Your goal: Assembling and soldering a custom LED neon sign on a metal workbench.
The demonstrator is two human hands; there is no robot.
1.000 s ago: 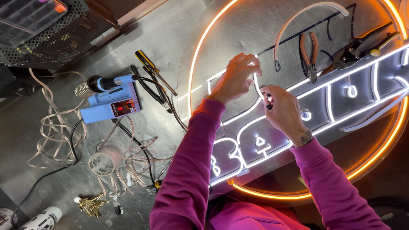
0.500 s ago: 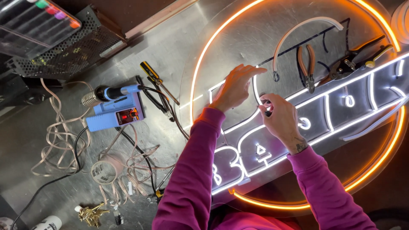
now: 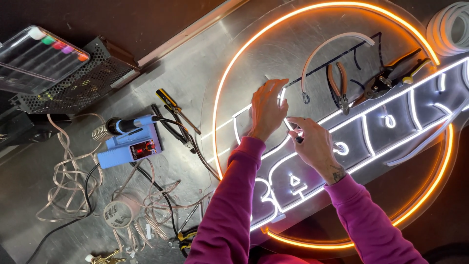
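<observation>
Blue soldering station point(image 3: 128, 144) with iron at left; yellow-handled screwdriver point(image 3: 176, 109) beside it. Orange-handled pliers point(image 3: 339, 86) and cutters point(image 3: 391, 78) lie inside the ring. Perforated power supply point(image 3: 73, 84) upper left.

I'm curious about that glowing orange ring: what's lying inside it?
Inside the ring lie a loose white strip, pliers, cutters and lit white lettering. Both hands, left and right, cover part of the lettering.
</observation>
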